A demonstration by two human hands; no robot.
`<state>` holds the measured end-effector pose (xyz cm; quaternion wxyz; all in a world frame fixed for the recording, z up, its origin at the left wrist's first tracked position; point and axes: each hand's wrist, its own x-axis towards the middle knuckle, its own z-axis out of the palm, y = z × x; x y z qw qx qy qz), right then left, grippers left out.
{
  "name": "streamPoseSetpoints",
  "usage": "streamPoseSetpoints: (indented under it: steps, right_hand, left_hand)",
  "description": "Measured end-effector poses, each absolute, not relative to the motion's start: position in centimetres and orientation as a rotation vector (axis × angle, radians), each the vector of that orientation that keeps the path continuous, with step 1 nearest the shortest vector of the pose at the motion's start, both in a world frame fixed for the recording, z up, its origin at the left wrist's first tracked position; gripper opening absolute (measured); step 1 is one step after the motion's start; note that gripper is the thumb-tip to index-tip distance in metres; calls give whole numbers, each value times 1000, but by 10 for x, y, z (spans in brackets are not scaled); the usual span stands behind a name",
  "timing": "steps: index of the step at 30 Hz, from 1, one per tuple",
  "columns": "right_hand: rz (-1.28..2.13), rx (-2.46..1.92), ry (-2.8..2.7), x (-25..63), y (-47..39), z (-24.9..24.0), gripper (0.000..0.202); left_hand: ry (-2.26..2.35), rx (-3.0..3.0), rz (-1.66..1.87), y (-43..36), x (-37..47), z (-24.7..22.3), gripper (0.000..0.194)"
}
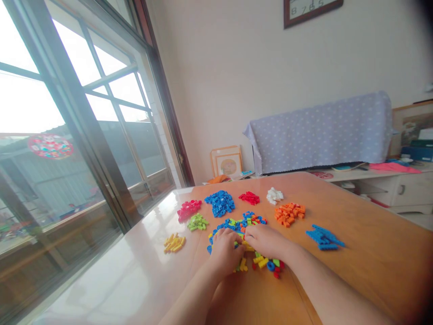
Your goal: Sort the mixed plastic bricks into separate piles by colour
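A mixed pile of small plastic building pieces (pixel 260 261), in blue, yellow, green, orange and red, lies in the middle of the table under both hands. My left hand (pixel 226 247) rests on the pile's left part, its fingers curled inward among the pieces. From the right, my right hand (pixel 265 239) reaches into the same pile, close to the left one, with its fingers bent and closed. The fingertips of both hands are largely hidden, so what they pinch cannot be made out. Blue ring-like pieces (pixel 220 225) show just beyond the hands.
Around the pile on the wooden table (pixel 162 289) lie single-colour heaps: yellow (pixel 174 243), light green (pixel 197 222), pink-red (pixel 189 210), blue (pixel 220 203), red (pixel 249 197), white (pixel 274 195), orange (pixel 290 214) and long blue strips (pixel 324 237). A window (pixel 111 99) stands left.
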<state>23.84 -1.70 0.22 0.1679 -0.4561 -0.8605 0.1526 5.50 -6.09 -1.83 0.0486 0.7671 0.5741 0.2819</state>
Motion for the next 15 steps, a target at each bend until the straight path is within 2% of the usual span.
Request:
streamPoseSetpoints:
  steps: [4,7,15]
  right_hand:
    - [509,-1326,-2350,241,-17,7,21]
    - [534,-1318,-2343,241,-17,8,26]
    - [508,-1291,-2408,240,-19,8,18]
  left_hand:
    - [1728,2230,980,-62,50,-15,8]
    - [1694,2226,1019,-65,48,-10,12]
    - [1801,2208,916,-77,53,12,23]
